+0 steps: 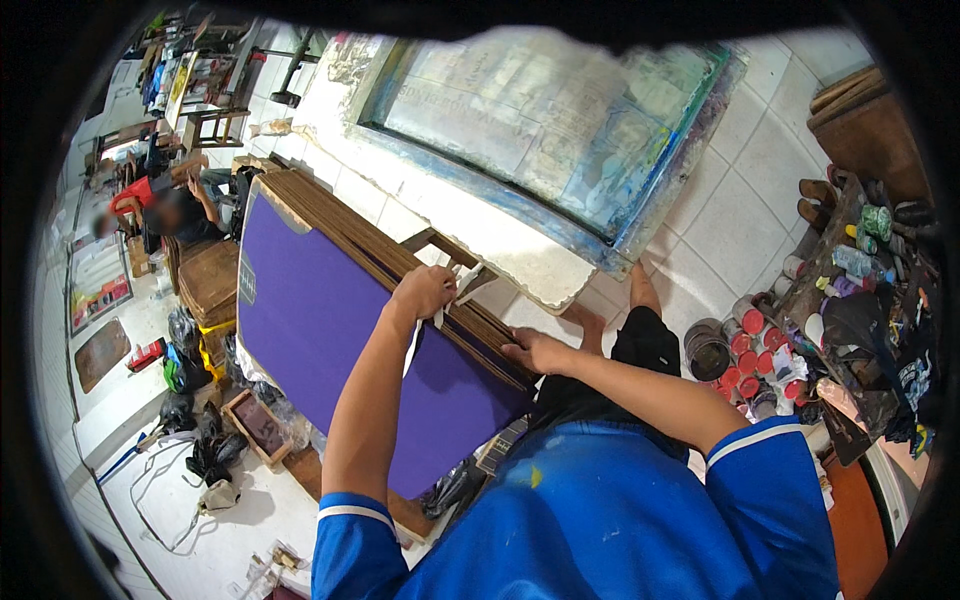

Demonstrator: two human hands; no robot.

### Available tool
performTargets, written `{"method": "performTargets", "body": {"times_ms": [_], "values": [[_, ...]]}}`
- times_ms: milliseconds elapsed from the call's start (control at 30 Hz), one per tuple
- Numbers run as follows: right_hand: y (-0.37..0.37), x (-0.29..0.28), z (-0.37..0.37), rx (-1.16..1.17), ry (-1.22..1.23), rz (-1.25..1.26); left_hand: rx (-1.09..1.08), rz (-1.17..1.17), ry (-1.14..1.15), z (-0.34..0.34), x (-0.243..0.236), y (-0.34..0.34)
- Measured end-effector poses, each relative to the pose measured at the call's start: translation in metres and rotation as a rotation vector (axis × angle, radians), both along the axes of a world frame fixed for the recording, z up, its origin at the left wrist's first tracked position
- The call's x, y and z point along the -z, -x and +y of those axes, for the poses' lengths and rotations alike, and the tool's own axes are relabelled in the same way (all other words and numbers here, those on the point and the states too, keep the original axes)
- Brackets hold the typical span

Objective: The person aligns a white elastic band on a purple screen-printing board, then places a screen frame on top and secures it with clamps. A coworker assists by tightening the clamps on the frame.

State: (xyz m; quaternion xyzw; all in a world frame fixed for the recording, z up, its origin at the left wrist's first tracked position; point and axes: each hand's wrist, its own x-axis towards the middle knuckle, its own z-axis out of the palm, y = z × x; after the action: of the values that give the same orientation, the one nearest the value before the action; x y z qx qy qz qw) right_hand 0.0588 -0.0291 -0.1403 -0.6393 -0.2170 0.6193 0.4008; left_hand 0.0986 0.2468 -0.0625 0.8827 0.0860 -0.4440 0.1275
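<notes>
A stack of brown boards with a purple face [320, 310] stands on edge before the person. At its upper edge, the left hand [425, 292] is closed around a white strip [466, 282]; the right hand [537, 350] touches the stack's near end, its grip unclear. Beyond the stack, a paint-stained frame [620, 240] overlaps a white counter [420, 208]; right of it, red-topped containers [745, 352]

Stack of brown boards [330, 222] is standing on edge, top edges running beneath the left hand [424, 292] and right hand [535, 352]. Purple panel [330, 320] is covering the near face, left of and below both grips, small dark patch sitting at its far end. White strip [412, 347] is hanging just below left grip, material unclear.
</notes>
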Motion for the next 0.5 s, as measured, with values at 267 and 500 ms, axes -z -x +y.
{"method": "performTargets", "body": {"times_ms": [267,500], "values": [[0.013,-0.004,0.007,-0.051,-0.051,0.04,0.041,-0.021,-0.012,0.003,0.004,0.005],[0.024,-0.041,0.001,0.006,-0.156,-0.062,0.001,-0.038,0.027,0.001,-0.002,0.004]]}}
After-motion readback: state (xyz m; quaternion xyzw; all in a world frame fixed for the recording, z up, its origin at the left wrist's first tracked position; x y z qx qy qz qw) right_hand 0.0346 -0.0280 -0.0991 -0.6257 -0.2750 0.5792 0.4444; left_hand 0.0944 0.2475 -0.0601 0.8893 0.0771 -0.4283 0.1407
